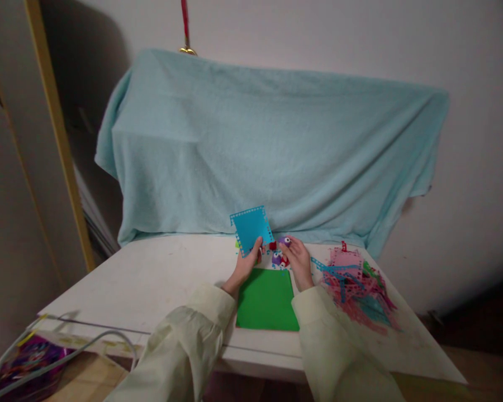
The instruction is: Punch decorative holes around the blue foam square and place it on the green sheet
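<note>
My left hand (250,261) is closed on the lower right part of a blue paper square (251,228), thumb on top. Small punched holes run along the square's top and side edges. My right hand (298,258) pinches a small purple paper punch (284,241) with a white round spot, just right of the blue paper and apart from it. Below the hands lie more small punches, a purple one (276,258) and a red one (284,262). Another red piece (272,245) sits between the hands. A green square sheet (266,301) lies flat in front of my wrists.
On the right, a heap of punched pink, blue and green paper strips (356,285) covers part of the white table (151,285). Tiny blue bits lie near the hands. A light blue cloth (255,145) hangs behind the table. A purple packet (33,363) is at lower left.
</note>
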A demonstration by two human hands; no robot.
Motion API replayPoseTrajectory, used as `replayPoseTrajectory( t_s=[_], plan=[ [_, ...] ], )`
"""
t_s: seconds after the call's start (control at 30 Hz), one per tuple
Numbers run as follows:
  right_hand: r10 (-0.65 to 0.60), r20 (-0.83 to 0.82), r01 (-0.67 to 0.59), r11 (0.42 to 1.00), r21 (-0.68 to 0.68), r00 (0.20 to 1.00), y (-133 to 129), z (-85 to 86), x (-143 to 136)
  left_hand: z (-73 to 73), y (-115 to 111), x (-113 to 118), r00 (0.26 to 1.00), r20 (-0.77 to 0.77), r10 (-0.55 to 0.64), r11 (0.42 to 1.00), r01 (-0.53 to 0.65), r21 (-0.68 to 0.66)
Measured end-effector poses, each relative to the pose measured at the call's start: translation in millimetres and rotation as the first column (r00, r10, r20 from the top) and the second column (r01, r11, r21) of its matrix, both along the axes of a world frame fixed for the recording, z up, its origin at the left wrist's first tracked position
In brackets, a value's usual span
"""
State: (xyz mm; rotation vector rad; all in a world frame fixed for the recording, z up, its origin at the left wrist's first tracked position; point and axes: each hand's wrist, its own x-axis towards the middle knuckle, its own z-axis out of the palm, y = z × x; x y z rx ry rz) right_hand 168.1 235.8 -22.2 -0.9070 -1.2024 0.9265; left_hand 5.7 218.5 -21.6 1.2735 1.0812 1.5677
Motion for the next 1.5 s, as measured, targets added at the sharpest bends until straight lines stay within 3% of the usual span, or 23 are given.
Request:
replayPoseTrajectory(
  t_s=[0.13,0.43,0.77,1.5],
  plan=[
    [0.135,-0.064,-0.141,0.985,-0.101,0.989,2,-3.6,1,2.2,-1,-1,0.998,-0.043,0.055,0.998,-0.054,0.036],
    [0.258,-0.064,-0.263,0.961,-0.082,0.964,-4,-2.1,-9,2.5,0,-2,0.986,-0.136,0.1,0.99,-0.084,0.116],
    [0.287,-0.094,-0.297,0.948,-0.118,0.953,-2,-5.0,-11,-5.1,5,-4,0.956,-0.274,0.103,0.968,-0.033,0.247],
    [0.321,-0.135,-0.336,0.935,-0.11,0.938,-5,-3.4,-12,-6.0,5,-6,0.943,-0.32,0.088,0.979,-0.023,0.201]
  ],
)
